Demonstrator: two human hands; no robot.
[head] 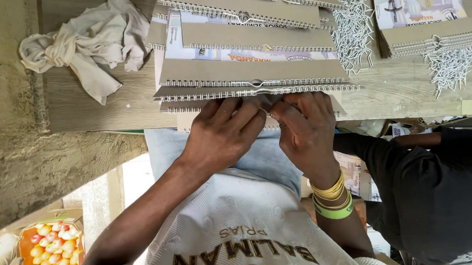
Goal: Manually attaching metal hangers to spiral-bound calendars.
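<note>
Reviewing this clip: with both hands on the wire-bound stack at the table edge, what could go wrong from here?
1. The staggered stack of grey wire-bound cardboard calendars may slide while the left hand and right hand work its near edge.
2. Loose white wire pieces beside it could snag fingers.

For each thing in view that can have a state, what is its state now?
Left hand: fingers pressed on wire binding.
Right hand: pinching wire binding.
Nearest calendar: closed, wire-bound, grey back up.
Cloth: crumpled.
Loose wire hangers: heaped.
Right stack: unbound.
</note>
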